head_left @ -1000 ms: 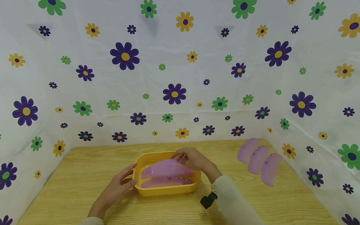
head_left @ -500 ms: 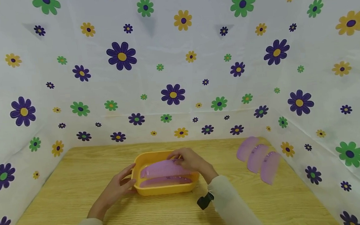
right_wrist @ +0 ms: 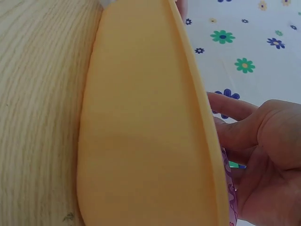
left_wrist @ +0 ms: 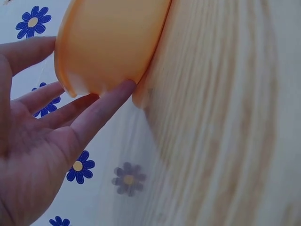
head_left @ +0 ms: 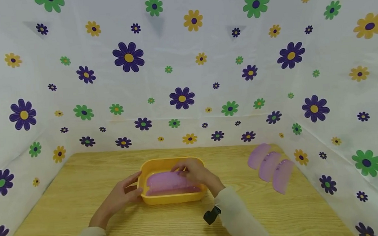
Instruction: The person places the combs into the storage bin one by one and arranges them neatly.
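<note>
– Hands: what's each one doing?
– Left hand (head_left: 123, 192) spread, digits touching the outside of the tub (head_left: 172, 199) at its end. Not clenched, more bracing than grasping. Right hand (head_left: 197, 171) reaches over the tub, pinching the upper comb (head_left: 167, 180) by its top edge.
– So where's that comb exactly?
– Between the hands, inside the tub, lengthwise, tilted. Lower comb (head_left: 190, 190) shows along its toothed edge, nearer the person. Contact between the two: can't tell.
– Others?
– Three loose combs (head_left: 270, 166) on the table (head_left: 169, 227), well off to the right of the right hand, in a slanted row.
– Which step are we in?
– My read: handling one comb at the tub. Setting down or lifting out, can't tell from this.
– Next move calls for?
– Depends. If placing: lower flat onto the other, then release. If lifting: firm pinch, clear the rim, swing right toward the row. Either way I'd keep left on the tub; it looks light and could slide.
– Risk?
– Teeth snagging on the lower comb, I'd guess.
</note>
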### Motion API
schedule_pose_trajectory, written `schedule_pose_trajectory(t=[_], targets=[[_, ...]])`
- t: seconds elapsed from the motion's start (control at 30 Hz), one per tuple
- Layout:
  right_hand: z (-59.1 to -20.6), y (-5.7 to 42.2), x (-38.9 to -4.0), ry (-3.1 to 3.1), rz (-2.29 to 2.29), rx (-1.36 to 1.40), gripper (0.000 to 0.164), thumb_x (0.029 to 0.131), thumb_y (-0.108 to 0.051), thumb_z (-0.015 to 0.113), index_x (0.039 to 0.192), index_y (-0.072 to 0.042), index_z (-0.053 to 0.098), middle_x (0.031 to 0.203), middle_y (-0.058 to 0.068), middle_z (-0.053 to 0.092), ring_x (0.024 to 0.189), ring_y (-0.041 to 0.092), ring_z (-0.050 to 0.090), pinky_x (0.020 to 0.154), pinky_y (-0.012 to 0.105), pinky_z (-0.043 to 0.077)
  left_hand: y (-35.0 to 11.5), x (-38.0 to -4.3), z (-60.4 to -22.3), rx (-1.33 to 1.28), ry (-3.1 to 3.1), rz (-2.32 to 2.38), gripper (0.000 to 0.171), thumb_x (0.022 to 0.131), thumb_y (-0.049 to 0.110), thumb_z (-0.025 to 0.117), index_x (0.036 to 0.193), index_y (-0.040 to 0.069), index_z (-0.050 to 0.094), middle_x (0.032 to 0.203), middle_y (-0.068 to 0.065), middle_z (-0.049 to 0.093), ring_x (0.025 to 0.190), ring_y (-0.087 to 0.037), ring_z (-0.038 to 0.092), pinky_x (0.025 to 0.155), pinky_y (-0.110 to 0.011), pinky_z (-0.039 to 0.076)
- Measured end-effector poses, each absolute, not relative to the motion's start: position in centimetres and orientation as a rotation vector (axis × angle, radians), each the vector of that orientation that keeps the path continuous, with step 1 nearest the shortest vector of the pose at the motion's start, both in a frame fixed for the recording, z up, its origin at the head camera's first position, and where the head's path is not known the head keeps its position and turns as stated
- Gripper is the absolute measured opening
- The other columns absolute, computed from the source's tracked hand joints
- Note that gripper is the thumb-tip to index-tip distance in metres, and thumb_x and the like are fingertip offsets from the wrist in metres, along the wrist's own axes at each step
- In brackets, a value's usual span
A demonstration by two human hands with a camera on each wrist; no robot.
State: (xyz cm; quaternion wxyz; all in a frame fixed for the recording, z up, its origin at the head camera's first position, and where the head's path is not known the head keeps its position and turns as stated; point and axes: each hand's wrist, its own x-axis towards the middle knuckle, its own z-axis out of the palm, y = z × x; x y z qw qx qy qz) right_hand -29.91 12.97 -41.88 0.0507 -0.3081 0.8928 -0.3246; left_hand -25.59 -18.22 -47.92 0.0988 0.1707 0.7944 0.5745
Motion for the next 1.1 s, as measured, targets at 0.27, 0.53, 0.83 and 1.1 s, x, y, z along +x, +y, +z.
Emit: schedule_pose_trajectory(t=[0.27,0.53,0.83,1.1], targets=[[-42.8,12.5,-29.6,2.683,-1.009,-0.955,0.034,0.099,0.008,0.057,0.118,-0.011,0.077,0.118,0.006,0.076,0.094,0.014,0.062,0.087,0.023,0.056,-18.4,-25.5,-47.9,0.516,2.356,1.686,0.075,0.102,0.022,0.066,0.163,0.006,0.026,0.165,-0.033,0.027,0.14,-0.053,0.048,0.092,-0.035,0.064],[-43.8,12.4,-29.4,2.652,-0.977,-0.949,0.032,0.101,0.004,0.057,0.12,-0.014,0.076,0.12,0.006,0.074,0.102,0.017,0.063,0.094,0.029,0.057,-18.3,-25.4,-48.2,0.53,2.344,1.699,0.074,0.103,0.022,0.064,0.163,0.007,0.025,0.164,-0.033,0.027,0.139,-0.054,0.048,0.092,-0.035,0.064],[-44.3,12.3,-29.2,2.657,-0.961,-0.894,0.035,0.097,0.008,0.059,0.118,-0.013,0.077,0.115,0.004,0.075,0.095,0.013,0.061,0.086,0.021,0.055,-18.4,-25.6,-48.3,0.526,2.278,1.734,0.073,0.104,0.021,0.062,0.164,0.007,0.024,0.164,-0.033,0.026,0.141,-0.054,0.047,0.093,-0.038,0.064],[-44.3,12.4,-29.3,2.655,-0.971,-0.842,0.033,0.095,0.009,0.061,0.114,-0.011,0.079,0.112,0.003,0.077,0.088,0.008,0.058,0.079,0.017,0.053,-18.5,-25.7,-48.2,0.529,2.263,1.743,0.073,0.104,0.02,0.062,0.164,0.006,0.024,0.165,-0.033,0.025,0.14,-0.054,0.048,0.091,-0.038,0.064]])
